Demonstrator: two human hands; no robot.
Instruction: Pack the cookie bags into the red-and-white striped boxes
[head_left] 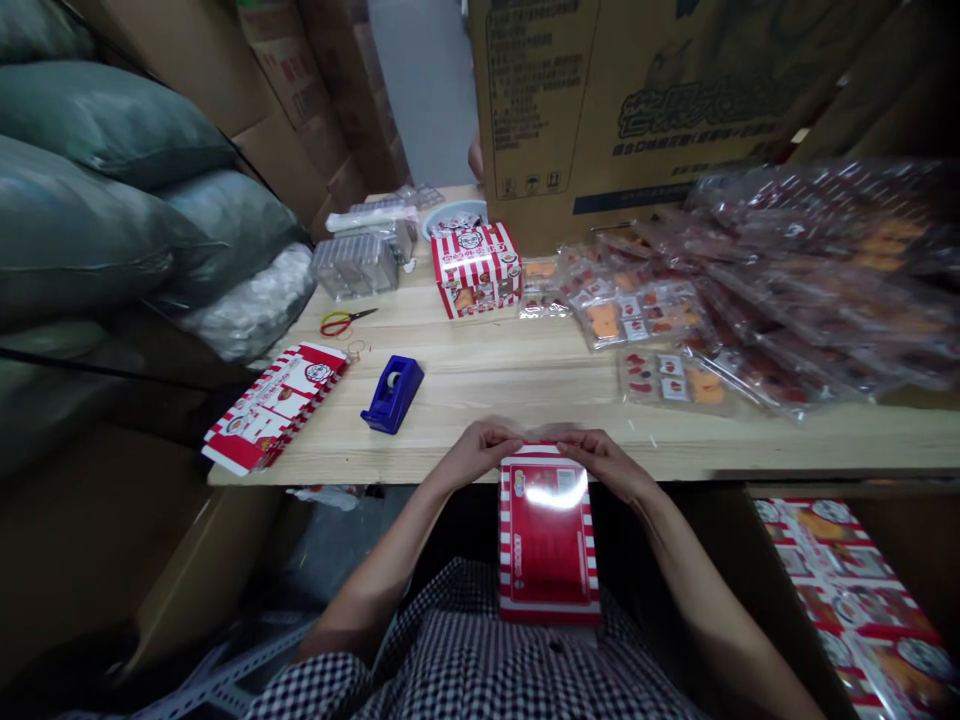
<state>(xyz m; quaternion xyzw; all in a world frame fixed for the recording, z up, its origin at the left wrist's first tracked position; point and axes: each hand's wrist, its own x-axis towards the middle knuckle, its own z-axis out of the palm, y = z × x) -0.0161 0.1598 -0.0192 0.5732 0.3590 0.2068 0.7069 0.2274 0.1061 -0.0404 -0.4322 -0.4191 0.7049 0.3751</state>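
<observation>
I hold a red-and-white striped carton box [547, 545] upright against my lap at the near edge of the wooden table [525, 380]. My left hand [480, 450] pinches its top left edge. My right hand [600, 460] grips its top right edge, fingers curled over the flap. Both hands are closed on the box.
A blue tape dispenser [392, 393], a stack of flat striped cartons [274, 405], red-handled scissors [345, 320] and a finished striped box [476, 268] lie on the table. Clear packets of toy food [750, 300] pile at the right. Big cardboard boxes [637, 100] stand behind; sacks [112, 200] at left.
</observation>
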